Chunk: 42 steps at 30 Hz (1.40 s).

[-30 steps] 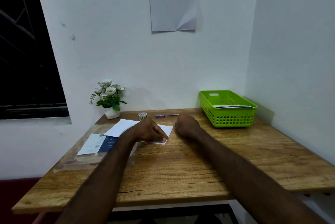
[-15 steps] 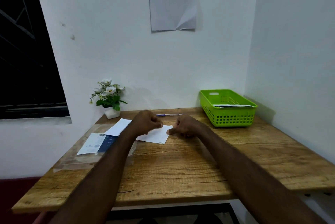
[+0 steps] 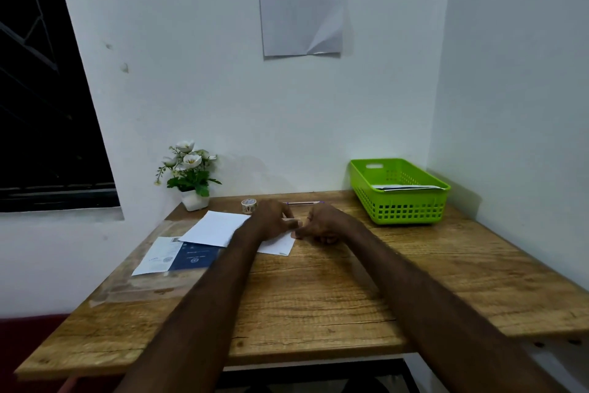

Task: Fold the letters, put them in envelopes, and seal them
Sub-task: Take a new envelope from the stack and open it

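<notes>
Hands [image 3: 274, 220] [image 3: 322, 223] gripping folded letter [image 3: 277, 244]

Wooden table [image 3: 318, 303] in a corner of 2 white walls [image 3: 197, 74], dark window [image 3: 38, 106] left.

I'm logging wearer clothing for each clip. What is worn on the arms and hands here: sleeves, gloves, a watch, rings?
Nothing shows. The left hand and right hand are bare, without gloves, and both forearms are uncovered to the frame's bottom edge: no sleeves, watch or bracelet visible. Rings are too blurred to rule out.
</notes>
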Tool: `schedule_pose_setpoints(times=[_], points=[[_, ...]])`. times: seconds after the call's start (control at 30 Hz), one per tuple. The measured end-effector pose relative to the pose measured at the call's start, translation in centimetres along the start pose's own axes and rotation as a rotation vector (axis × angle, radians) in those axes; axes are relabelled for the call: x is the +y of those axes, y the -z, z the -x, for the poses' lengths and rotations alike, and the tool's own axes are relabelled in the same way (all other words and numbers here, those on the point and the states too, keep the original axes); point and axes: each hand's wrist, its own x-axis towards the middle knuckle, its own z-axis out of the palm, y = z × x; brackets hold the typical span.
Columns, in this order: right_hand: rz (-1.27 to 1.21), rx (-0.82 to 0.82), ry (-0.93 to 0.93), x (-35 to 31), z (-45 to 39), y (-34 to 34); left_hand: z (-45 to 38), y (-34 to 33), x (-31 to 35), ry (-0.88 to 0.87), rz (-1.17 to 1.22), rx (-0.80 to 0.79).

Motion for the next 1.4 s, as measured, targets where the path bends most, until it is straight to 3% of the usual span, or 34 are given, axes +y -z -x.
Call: schedule_pose_setpoints(times=[0.33, 0.67, 0.87, 1.1, 1.23, 1.4], points=[[-0.003, 0.046, 0.014, -0.1, 0.8, 0.1, 0.9, 0.0, 0.3, -0.089, 0.074, 0.069], [-0.522, 0.197, 0.240, -0.6, 2.2, 1.3, 0.8, 3.3, 2.1, -0.159, 0.219, 0.323], [-0.616, 0.183, 0.304, -1.0, 2.7, 1.8, 0.8, 5.5, 2.7, -0.207, 0.209, 0.407], [-0.731, 0.043, 0.270, -1.1, 3.6, 2.9, 0.8, 9.8, 3.8, -0.159, 0.096, 0.508], [-0.796, 0.074, 0.287, -1.1, 3.4, 3.6, 0.4, 12.1, 4.1, -0.096, 0.033, 0.515], [-0.896, 0.209, 0.342, -1.2, 3.4, 4.1, -0.1, 13.7, 4.2, -0.018, 0.120, 0.559]])
